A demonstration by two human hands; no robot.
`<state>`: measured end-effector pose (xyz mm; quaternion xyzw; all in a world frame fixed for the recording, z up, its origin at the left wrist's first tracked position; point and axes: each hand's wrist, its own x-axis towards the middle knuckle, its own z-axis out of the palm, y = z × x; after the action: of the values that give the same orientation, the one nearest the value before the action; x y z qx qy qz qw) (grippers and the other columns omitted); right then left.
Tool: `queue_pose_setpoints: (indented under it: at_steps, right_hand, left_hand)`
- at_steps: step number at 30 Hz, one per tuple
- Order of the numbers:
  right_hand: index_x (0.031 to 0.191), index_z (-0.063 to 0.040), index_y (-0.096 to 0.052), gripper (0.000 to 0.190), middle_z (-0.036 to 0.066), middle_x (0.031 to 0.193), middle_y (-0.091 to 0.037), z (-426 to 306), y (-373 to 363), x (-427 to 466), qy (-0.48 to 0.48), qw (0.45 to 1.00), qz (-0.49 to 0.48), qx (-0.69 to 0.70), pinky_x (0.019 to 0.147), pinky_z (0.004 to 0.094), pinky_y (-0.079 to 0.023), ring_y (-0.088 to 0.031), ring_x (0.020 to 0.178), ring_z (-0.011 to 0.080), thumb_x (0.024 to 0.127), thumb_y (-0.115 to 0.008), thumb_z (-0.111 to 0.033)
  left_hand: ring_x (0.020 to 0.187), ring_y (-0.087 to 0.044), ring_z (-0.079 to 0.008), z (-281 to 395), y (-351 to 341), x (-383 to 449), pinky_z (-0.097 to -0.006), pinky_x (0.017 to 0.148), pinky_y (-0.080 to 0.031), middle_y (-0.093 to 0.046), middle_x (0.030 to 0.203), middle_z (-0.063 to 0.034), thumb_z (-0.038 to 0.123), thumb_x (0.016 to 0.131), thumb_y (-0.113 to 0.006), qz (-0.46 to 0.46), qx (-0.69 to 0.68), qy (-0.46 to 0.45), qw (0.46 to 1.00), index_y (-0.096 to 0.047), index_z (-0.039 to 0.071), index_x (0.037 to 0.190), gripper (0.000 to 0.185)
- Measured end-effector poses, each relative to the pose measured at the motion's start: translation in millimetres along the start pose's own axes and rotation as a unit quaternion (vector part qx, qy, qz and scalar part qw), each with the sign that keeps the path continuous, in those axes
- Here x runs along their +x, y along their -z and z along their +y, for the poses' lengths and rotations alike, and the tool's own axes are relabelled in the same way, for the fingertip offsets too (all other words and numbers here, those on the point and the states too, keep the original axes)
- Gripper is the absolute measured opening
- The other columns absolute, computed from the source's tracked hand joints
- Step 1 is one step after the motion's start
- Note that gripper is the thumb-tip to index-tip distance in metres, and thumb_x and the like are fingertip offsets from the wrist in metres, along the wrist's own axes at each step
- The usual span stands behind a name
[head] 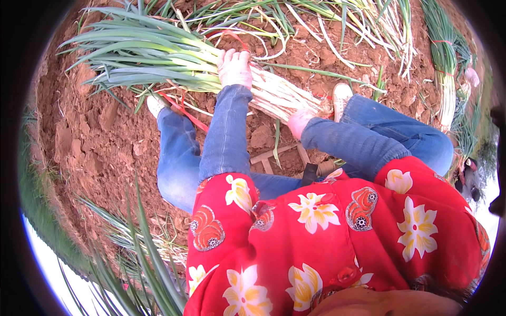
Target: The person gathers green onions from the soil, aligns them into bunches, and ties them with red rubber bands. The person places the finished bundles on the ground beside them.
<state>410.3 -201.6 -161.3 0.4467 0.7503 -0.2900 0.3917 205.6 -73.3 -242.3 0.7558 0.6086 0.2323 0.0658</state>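
A thick bunch of green onions lies across in front of me, leaves to the left and pale roots to the right. My left hand is wrapped over it where the green leaves meet the white stalks. At the root end, my right hand holds the bunch from the near side, its fingers partly hidden by the stalks. A red tie strip trails on the soil below the leaves, and more red shows around the bunch near both hands.
Loose green onions lie on the reddish soil beyond the bunch. Tied bunches stand along the far right. My shoes flank the bunch. A flat-barred frame sits between my legs. More onions lie at lower left.
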Motion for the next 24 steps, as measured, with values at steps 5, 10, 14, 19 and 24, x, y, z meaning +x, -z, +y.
queue_pose_setpoints:
  at_steps: [5,10,14,19,24]
  right_hand:
    - [0.095,-0.005,-0.074,0.02,0.012,0.077,-0.071,5.2,-3.7,-4.8,-0.022,0.985,0.115,0.124,0.07,0.0418,-0.057,-0.073,0.079,0.0299,0.08,-0.067,-0.015]
    - [0.108,-0.01,-0.063,0.036,0.011,0.102,-0.063,15.5,28.3,-3.9,0.114,0.935,0.336,-0.015,0.088,0.0478,-0.048,-0.06,0.108,0.0316,0.077,-0.069,-0.027]
    - [0.137,-0.001,-0.049,0.086,0.02,0.136,-0.047,20.4,26.8,-4.0,0.084,0.92,0.377,0.063,0.108,0.0567,-0.035,-0.043,0.13,0.0411,0.068,-0.078,-0.043]
    - [0.149,0.001,-0.039,0.102,0.024,0.158,-0.03,28.1,13.9,4.2,0.082,0.954,0.288,0.009,0.114,0.058,-0.033,-0.034,0.139,0.0475,0.073,-0.078,-0.054]
    - [0.121,-0.008,-0.069,0.057,0.019,0.109,-0.07,110.6,196.9,-20.9,0.18,0.971,-0.154,-0.021,0.095,0.0485,-0.052,-0.065,0.111,0.0344,0.09,-0.061,-0.055]
  left_hand:
    - [0.12,-0.058,-0.0299,14.3,2.4,-8.8,-0.051,0.113,-0.034,-0.07,0.108,-0.0064,0.014,0.079,-0.062,0.057,0.077,0.081,0.992,-0.068,0.011,0.105,0.027]
    - [0.126,-0.054,-0.0299,32.6,9.8,0.9,-0.0506,0.115,-0.032,-0.069,0.113,-0.0085,0.016,0.079,-0.064,0.026,0.041,0.088,0.995,-0.067,0.011,0.109,0.03]
    - [0.127,-0.053,-0.033,45.5,25.9,1.6,-0.0518,0.115,-0.03,-0.069,0.111,-0.0093,0.015,0.076,-0.066,0.051,-0.007,0.142,0.988,-0.068,0.012,0.109,0.034]
    - [0.125,-0.053,-0.0332,38.9,8.7,-5.4,-0.0547,0.113,-0.03,-0.069,0.11,-0.0095,0.017,0.075,-0.068,0.081,0.028,0.112,0.99,-0.067,0.013,0.109,0.035]
    - [0.127,-0.051,-0.0341,52.8,14.0,-4.2,-0.0543,0.114,-0.029,-0.069,0.109,-0.0078,0.027,0.065,-0.081,0.045,-0.024,0.112,0.992,-0.068,0.013,0.106,0.046]
